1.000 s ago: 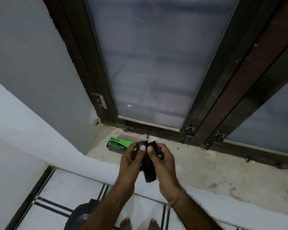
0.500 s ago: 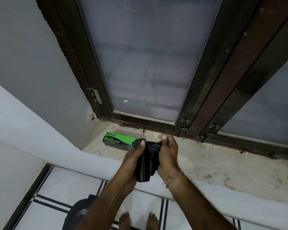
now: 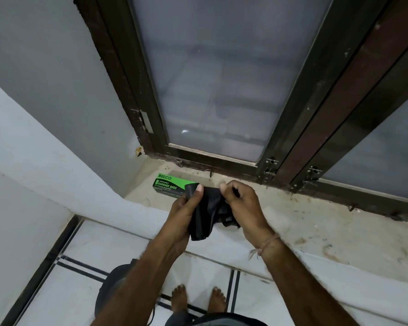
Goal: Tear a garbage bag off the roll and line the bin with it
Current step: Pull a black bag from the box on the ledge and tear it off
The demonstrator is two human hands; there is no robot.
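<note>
A folded black garbage bag (image 3: 209, 212) hangs between my two hands above the front edge of a window ledge. My left hand (image 3: 183, 214) pinches its upper left corner with the thumb on top. My right hand (image 3: 243, 208) grips the bag's right side with curled fingers. The bag is partly spread and crumpled between them. A green and black garbage bag box (image 3: 169, 184) lies on the ledge just behind my left hand. A dark round bin (image 3: 112, 285) stands on the floor below, mostly hidden by my left forearm.
The stained ledge (image 3: 316, 227) runs to the right under a dark-framed frosted window (image 3: 212, 85). A grey wall (image 3: 33, 114) closes the left side. My bare feet (image 3: 198, 300) stand on white floor tiles with black lines.
The bag was a tight narrow roll a second ago; it is now looser and wider as my hands have pulled apart. The hands sit slightly nearer the box.
</note>
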